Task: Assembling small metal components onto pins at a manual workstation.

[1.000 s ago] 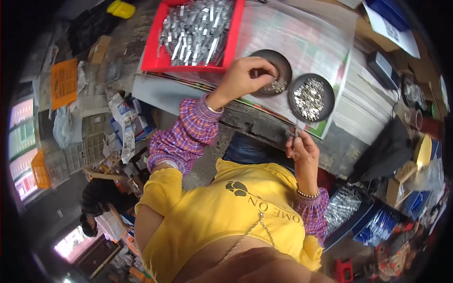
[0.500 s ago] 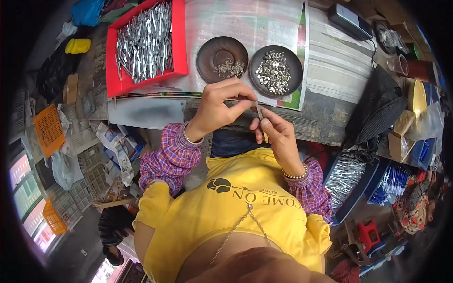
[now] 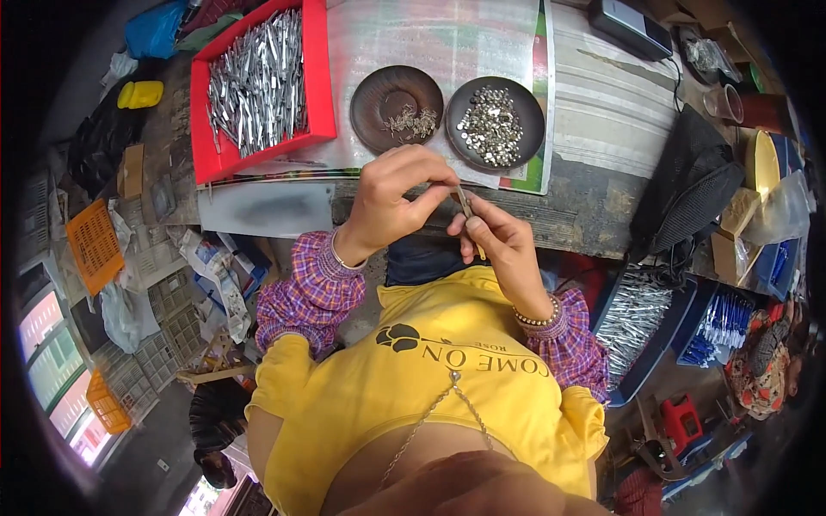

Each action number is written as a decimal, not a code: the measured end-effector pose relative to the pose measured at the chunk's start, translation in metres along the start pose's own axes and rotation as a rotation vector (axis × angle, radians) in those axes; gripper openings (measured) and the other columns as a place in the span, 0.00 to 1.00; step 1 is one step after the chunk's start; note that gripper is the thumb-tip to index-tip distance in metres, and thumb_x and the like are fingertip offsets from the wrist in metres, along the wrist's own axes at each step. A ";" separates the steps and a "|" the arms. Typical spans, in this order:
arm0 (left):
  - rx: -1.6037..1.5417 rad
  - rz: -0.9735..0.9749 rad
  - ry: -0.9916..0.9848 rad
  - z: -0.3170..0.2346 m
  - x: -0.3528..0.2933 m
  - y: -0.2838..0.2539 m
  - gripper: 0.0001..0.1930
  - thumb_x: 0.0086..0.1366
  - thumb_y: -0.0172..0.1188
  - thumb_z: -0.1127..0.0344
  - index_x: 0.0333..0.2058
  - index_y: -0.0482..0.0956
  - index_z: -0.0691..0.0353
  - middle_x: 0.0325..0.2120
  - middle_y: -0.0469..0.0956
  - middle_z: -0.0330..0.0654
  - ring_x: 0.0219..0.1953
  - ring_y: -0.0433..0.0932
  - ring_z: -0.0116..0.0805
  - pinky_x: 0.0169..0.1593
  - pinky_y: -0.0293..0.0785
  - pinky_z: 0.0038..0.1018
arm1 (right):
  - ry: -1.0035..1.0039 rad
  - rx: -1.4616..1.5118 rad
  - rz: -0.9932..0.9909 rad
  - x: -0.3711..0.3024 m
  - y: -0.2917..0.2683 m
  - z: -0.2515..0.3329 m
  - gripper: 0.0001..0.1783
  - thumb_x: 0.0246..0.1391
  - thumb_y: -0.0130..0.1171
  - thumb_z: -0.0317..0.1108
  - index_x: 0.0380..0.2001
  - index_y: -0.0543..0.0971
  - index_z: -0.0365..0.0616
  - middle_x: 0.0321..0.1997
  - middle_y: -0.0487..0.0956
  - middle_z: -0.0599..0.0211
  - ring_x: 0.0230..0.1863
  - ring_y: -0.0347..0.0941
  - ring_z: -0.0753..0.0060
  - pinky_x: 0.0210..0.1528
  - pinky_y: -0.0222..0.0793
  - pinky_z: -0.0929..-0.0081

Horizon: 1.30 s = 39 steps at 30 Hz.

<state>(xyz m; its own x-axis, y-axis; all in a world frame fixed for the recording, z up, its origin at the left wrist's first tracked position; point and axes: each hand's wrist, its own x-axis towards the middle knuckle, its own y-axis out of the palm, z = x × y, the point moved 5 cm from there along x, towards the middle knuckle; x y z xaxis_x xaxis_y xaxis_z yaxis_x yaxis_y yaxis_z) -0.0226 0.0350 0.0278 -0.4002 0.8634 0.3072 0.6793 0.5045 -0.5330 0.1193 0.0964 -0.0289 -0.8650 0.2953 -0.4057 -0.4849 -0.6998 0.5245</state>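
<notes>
My left hand point(image 3: 397, 194) is closed in a pinch at the top of a slim metal piece with a yellow end point(image 3: 465, 205). What else is between those fingertips is too small to make out. My right hand point(image 3: 509, 247) grips the same piece lower down, thumb on top, and the yellow end shows below the fingers. Both hands are at the bench's near edge, just below two dark round plates. Small thin metal bits lie in the left plate point(image 3: 366, 107). Shiny round metal pieces fill the middle of the right plate point(image 3: 535, 120).
A red box point(image 3: 320, 73) full of slim silver parts stands at the left of the wooden bench point(image 3: 585, 206). To the right are a black bag point(image 3: 688, 189) and a clear cup point(image 3: 724, 105). A blue bin point(image 3: 641, 378) holds more silver parts. Another person point(image 3: 215, 430) is at lower left.
The view has shifted slightly, so the plates and box appear a little further left. My hands stay close together on the metal piece, with small finger movements.
</notes>
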 end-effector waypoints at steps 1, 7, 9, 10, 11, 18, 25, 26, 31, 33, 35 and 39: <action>-0.001 0.001 0.000 0.000 0.000 0.001 0.07 0.45 0.60 0.81 0.26 0.77 0.65 0.25 0.76 0.44 0.28 0.77 0.37 0.33 0.72 0.26 | -0.004 -0.012 0.000 0.000 0.000 0.000 0.20 0.60 0.46 0.27 0.55 0.66 0.34 0.34 0.75 0.64 0.25 0.66 0.81 0.28 0.65 0.84; 0.065 -0.025 0.060 -0.004 0.000 0.000 0.08 0.42 0.62 0.78 0.25 0.78 0.62 0.24 0.75 0.41 0.26 0.75 0.40 0.31 0.70 0.29 | -0.006 0.005 -0.009 -0.001 0.001 -0.002 0.21 0.60 0.46 0.26 0.56 0.65 0.35 0.35 0.74 0.64 0.25 0.67 0.81 0.27 0.66 0.84; 0.078 -0.025 0.075 -0.004 0.000 0.000 0.09 0.41 0.63 0.78 0.25 0.78 0.62 0.24 0.75 0.41 0.27 0.75 0.39 0.31 0.70 0.29 | -0.001 -0.004 -0.006 -0.001 0.002 -0.001 0.21 0.60 0.46 0.26 0.56 0.65 0.35 0.35 0.74 0.64 0.25 0.67 0.81 0.27 0.66 0.84; 0.077 -0.023 0.075 -0.004 0.000 0.001 0.09 0.41 0.63 0.78 0.25 0.78 0.62 0.24 0.75 0.41 0.27 0.75 0.39 0.31 0.70 0.29 | 0.004 -0.014 -0.003 -0.001 0.002 0.000 0.21 0.60 0.46 0.26 0.57 0.64 0.35 0.35 0.74 0.64 0.25 0.66 0.81 0.27 0.66 0.84; 0.072 -0.040 0.063 -0.004 0.000 0.001 0.09 0.41 0.63 0.78 0.25 0.78 0.62 0.24 0.75 0.41 0.27 0.75 0.39 0.31 0.70 0.29 | 0.004 -0.014 -0.004 -0.001 0.002 0.001 0.21 0.60 0.46 0.26 0.57 0.64 0.35 0.35 0.74 0.64 0.25 0.66 0.81 0.27 0.66 0.84; 0.009 -0.012 0.017 0.002 -0.002 0.002 0.08 0.42 0.63 0.79 0.25 0.78 0.63 0.24 0.76 0.42 0.27 0.76 0.39 0.31 0.71 0.28 | -0.018 -0.042 0.017 -0.001 0.006 0.004 0.21 0.60 0.46 0.26 0.56 0.65 0.35 0.35 0.74 0.64 0.25 0.66 0.82 0.26 0.66 0.85; -0.173 0.037 -0.182 0.013 -0.009 0.004 0.07 0.48 0.61 0.81 0.28 0.76 0.66 0.27 0.76 0.39 0.30 0.75 0.27 0.35 0.71 0.21 | -0.179 -0.322 -0.030 -0.002 0.005 0.009 0.20 0.57 0.48 0.23 0.53 0.69 0.36 0.33 0.75 0.67 0.23 0.65 0.86 0.24 0.64 0.88; -0.357 0.033 -0.350 0.021 -0.013 0.006 0.08 0.50 0.61 0.80 0.30 0.74 0.65 0.29 0.75 0.38 0.32 0.74 0.24 0.36 0.70 0.20 | -0.179 -0.321 -0.029 -0.002 0.006 0.011 0.20 0.57 0.48 0.23 0.53 0.69 0.36 0.33 0.75 0.67 0.23 0.65 0.86 0.24 0.64 0.88; -0.715 0.121 -0.606 0.036 -0.019 0.014 0.09 0.55 0.61 0.76 0.35 0.72 0.65 0.33 0.73 0.35 0.35 0.72 0.20 0.39 0.69 0.16 | -0.306 -0.529 -0.018 -0.003 0.007 0.021 0.19 0.55 0.50 0.22 0.52 0.71 0.36 0.31 0.76 0.69 0.22 0.65 0.87 0.24 0.63 0.89; -0.780 0.154 -0.628 0.037 -0.021 0.018 0.08 0.56 0.61 0.75 0.34 0.73 0.65 0.32 0.73 0.35 0.35 0.72 0.20 0.40 0.68 0.16 | -0.276 -0.465 -0.025 -0.003 0.006 0.020 0.19 0.55 0.50 0.22 0.52 0.71 0.36 0.31 0.76 0.69 0.22 0.65 0.87 0.24 0.63 0.90; -0.772 0.161 -0.639 0.038 -0.022 0.019 0.07 0.56 0.61 0.74 0.34 0.74 0.66 0.32 0.73 0.34 0.35 0.72 0.20 0.40 0.68 0.16 | -0.246 -0.401 -0.031 -0.002 0.005 0.019 0.19 0.55 0.50 0.21 0.52 0.71 0.36 0.31 0.76 0.69 0.22 0.64 0.87 0.24 0.62 0.90; -0.791 0.186 -0.651 0.032 -0.023 0.020 0.06 0.57 0.59 0.76 0.35 0.75 0.66 0.32 0.74 0.36 0.36 0.72 0.21 0.41 0.67 0.17 | -0.246 -0.379 -0.042 -0.002 0.004 0.016 0.19 0.55 0.50 0.22 0.52 0.71 0.37 0.32 0.76 0.69 0.23 0.64 0.88 0.24 0.62 0.90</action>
<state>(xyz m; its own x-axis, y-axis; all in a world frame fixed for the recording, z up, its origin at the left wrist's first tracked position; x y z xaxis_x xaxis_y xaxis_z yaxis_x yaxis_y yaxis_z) -0.0201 0.0251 -0.0152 -0.3431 0.8767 -0.3371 0.8795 0.4259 0.2125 0.1174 0.1034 -0.0144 -0.8726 0.4425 -0.2067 -0.4787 -0.8589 0.1819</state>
